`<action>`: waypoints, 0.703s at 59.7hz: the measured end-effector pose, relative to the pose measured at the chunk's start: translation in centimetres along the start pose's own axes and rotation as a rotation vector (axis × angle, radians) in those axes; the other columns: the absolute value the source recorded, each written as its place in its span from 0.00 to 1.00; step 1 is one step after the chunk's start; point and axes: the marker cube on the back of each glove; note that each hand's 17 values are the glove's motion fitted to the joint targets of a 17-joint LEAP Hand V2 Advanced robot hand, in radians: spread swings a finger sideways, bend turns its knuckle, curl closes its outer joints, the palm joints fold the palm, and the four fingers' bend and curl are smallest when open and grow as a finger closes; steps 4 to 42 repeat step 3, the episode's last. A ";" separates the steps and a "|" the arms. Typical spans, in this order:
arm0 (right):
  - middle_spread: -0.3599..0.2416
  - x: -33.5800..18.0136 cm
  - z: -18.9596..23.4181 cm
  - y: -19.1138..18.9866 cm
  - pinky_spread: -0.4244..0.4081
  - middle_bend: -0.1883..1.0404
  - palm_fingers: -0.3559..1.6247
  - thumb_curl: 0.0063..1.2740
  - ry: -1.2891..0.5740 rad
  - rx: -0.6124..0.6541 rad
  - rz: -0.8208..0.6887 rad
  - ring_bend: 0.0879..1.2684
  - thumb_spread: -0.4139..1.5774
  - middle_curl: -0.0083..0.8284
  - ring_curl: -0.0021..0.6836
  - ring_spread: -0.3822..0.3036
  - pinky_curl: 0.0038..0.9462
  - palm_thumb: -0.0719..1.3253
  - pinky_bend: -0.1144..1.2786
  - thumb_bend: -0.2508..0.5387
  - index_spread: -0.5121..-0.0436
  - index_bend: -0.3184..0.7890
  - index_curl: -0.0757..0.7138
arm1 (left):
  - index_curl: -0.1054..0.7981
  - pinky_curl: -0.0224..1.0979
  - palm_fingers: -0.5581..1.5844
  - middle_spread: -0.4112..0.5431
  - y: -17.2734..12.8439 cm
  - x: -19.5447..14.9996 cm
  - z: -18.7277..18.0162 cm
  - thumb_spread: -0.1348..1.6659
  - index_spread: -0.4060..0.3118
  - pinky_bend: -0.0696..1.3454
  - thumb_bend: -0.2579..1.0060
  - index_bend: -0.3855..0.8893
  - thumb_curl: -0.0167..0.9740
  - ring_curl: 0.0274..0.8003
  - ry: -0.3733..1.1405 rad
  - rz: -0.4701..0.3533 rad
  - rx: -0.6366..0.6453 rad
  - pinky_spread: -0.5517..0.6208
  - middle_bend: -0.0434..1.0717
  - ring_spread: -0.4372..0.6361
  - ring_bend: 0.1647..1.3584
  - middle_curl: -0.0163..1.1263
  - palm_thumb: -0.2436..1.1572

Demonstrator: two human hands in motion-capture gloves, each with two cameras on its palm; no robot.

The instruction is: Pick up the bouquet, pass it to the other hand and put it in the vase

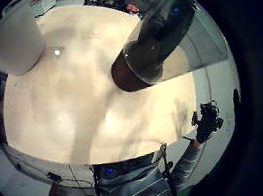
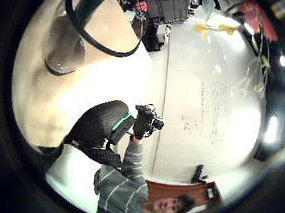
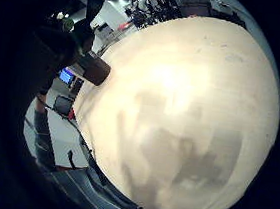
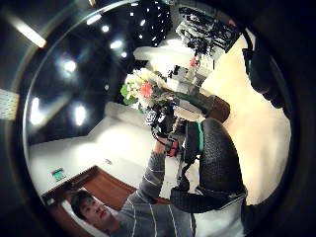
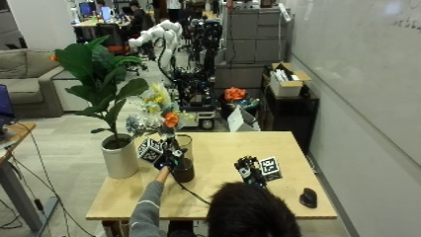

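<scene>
Bouquet (image 5: 156, 116) in left hand (image 5: 168, 159), poised directly over the vase (image 5: 182, 170) at centre-left of the outside view. The person's left fingers curl round the stems, flowers pointing up, and the stems run close to vertical down toward the dark vase on the tan table (image 5: 217, 195). The stem ends sit at or just inside the vase mouth; whether they have gone in cannot be told. From the left palm, the vase mouth (image 1: 146, 62) looms close beneath, its rim a dark ring.

The right hand (image 5: 248, 172) hangs above the table at lower centre-right, well apart from the vase and holding nothing; its fingers appear relaxed, though they are small in the view. The left hand is by far the nearer to the vase.

Judging by this layout, the pass between hands looks done and the last step is in hand: lowering the stems straight down the vase's axis. The relation that counts is stems above mouth, both upright and lined up.

A white pot (image 5: 119, 157) with a large-leaved plant stands just left of the vase. A dark mouse (image 5: 307, 196) lies at the table's lower right. A whiteboard at upper right carries faint marks, unreadable; no brand or label can be read anywhere.
</scene>
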 end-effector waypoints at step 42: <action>0.53 0.2 0.2 0.0 0.59 0.34 0.71 0.33 -0.001 -0.003 0.003 0.27 0.82 0.60 0.64 0.42 0.33 0.53 0.21 0.30 0.74 0.41 0.54 | 0.27 0.28 0.17 0.93 -0.1 0.4 0.0 0.55 0.84 0.26 0.18 0.37 0.37 0.29 0.010 0.119 0.118 0.89 0.18 0.89 0.25 0.20 0.40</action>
